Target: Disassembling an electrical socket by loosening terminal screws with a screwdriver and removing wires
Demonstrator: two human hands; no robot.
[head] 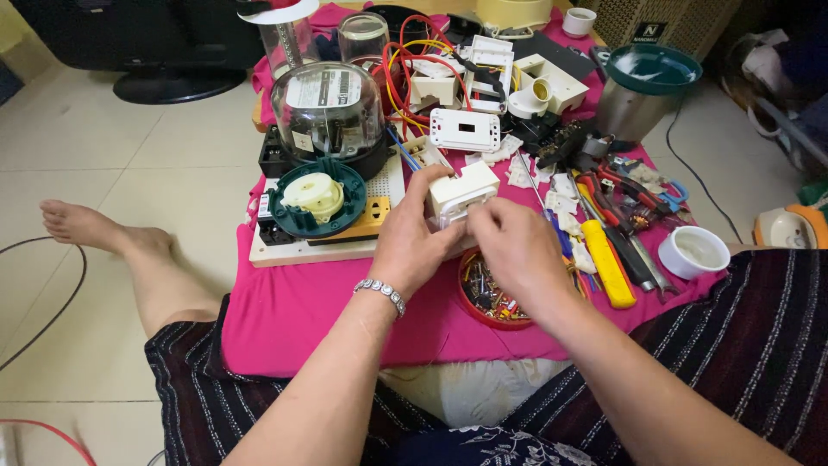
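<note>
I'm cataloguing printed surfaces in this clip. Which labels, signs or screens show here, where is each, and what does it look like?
Meter faceplate label: inside the clear dome at the back left of the pink cloth; pale rectangle with dark print.
Small sticker: low on the same dome; white square.
Badge: on the beige grille at top right; small dark rectangle with a light mark.
No screens show.
</note>
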